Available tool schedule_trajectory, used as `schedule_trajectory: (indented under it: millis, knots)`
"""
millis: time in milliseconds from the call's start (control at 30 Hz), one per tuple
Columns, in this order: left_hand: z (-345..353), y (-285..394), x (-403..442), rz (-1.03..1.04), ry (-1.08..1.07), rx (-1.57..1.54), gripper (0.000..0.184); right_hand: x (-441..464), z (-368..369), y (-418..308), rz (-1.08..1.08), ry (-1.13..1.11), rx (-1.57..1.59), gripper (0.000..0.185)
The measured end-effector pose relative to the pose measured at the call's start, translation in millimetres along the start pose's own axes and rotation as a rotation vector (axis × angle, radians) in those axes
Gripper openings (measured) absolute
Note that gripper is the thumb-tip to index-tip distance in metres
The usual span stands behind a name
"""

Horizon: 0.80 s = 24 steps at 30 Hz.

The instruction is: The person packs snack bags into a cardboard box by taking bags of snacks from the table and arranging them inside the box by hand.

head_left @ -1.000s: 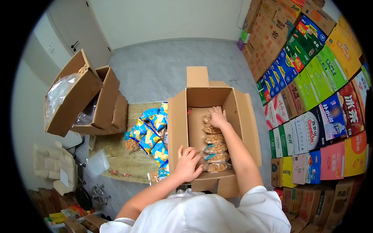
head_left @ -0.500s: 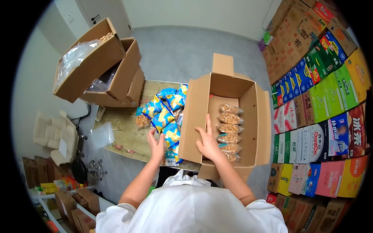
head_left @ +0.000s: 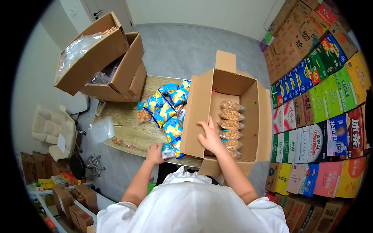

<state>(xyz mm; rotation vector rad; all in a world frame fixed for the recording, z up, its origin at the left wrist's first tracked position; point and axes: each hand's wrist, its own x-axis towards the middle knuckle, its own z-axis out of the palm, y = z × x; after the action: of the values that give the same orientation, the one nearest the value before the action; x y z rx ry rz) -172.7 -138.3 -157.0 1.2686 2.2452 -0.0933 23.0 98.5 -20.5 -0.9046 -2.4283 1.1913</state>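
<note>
At the table's near edge, my left hand (head_left: 155, 154) is closed on a small teal-topped packet (head_left: 168, 152), its contents hard to make out. My right hand (head_left: 211, 139) grips the left wall of an open cardboard box (head_left: 263, 120), thumb over the flap and the other fingers partly hidden inside. A row of clear bags of nuts (head_left: 232, 115) lies in this box. Between my hands, blue-and-yellow snack bags (head_left: 172, 129) are heaped against the box's left flap. Another bag of nuts (head_left: 143, 113) lies left of the heap.
Stacked open cartons (head_left: 128, 73) stand at the table's far left, the top one tilted and holding clear plastic and nuts. A clear plastic bag (head_left: 102, 129) lies at the left edge of the wooden table (head_left: 130, 134). Stacked product boxes (head_left: 301, 124) line the right side.
My left hand has moved down toward the near edge and taken hold of the small teal-topped packet. My right hand stays at the box wall, its fingers now further inside.
</note>
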Motion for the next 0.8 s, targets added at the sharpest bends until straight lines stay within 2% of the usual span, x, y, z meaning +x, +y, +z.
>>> schedule_trajectory:
  millis: [33,100,167,233,267,300,333,367,400,433,467,500,567,633,700,733,767,800]
  knots:
    - [-11,-9,-1,0.0,0.0,0.0,0.102,0,-1,-1,0.01,-0.013,0.005,0.049]
    - [-32,-38,-6,-0.188,-0.237,-0.715,0.088,0,-2,-3,0.02,-0.023,0.014,0.049]
    - [-18,-84,-8,-0.175,-0.131,-1.086,0.078,-1,-3,-4,0.027,-0.02,0.011,0.054]
    - [-49,-94,-27,-0.168,-0.128,-1.571,0.075,-2,1,-2,-0.002,0.035,0.0,0.057]
    - [-62,-90,-34,-0.162,-0.13,-1.565,0.075,-3,2,-2,-0.032,0.083,-0.013,0.061]
    - [-74,-85,-39,-0.19,-0.039,-1.761,0.076,-3,-2,-10,-0.033,0.093,-0.014,0.061]
    - [-87,-79,-43,-0.216,0.055,-1.955,0.077,-5,-11,-24,-0.235,0.154,-0.192,0.066]
    - [-100,-69,-44,-0.204,0.047,-1.951,0.077,-6,-16,-32,-0.433,0.214,-0.374,0.07]
    - [-116,-53,-40,0.021,-0.054,-1.896,0.079,-5,-10,-28,-0.6,0.19,-0.377,0.075]
    - [-132,-34,-36,0.241,-0.155,-1.827,0.081,-5,-7,-35,-0.732,0.176,-0.438,0.071]
    - [-146,-12,-32,0.372,-0.251,-1.793,0.086,-7,-7,-45,-0.863,0.158,-0.5,0.068]
    - [-160,12,-28,0.501,-0.347,-1.753,0.091,-10,-10,-57,-0.854,0.169,-0.512,0.068]
    - [-190,58,-33,0.593,-0.427,-1.654,0.093,-19,-20,-82,-1.029,0.283,-0.68,0.057]
    - [-197,92,-28,0.682,-0.499,-1.552,0.094,-25,-33,-96,-0.984,0.314,-0.68,0.053]
    - [-196,115,-18,0.599,-0.551,-1.479,0.098,-27,-46,-100,-0.941,0.345,-0.679,0.05]
    - [-194,121,-10,0.667,-0.496,-1.311,0.098,-29,-56,-99,-0.837,0.245,-0.708,0.049]
    - [-193,127,-7,0.677,-0.502,-1.307,0.098,-29,-65,-96,-0.73,0.145,-0.732,0.049]
    - [-193,136,-5,0.709,-0.478,-1.323,0.098,-27,-72,-91,-0.697,0.182,-0.709,0.046]
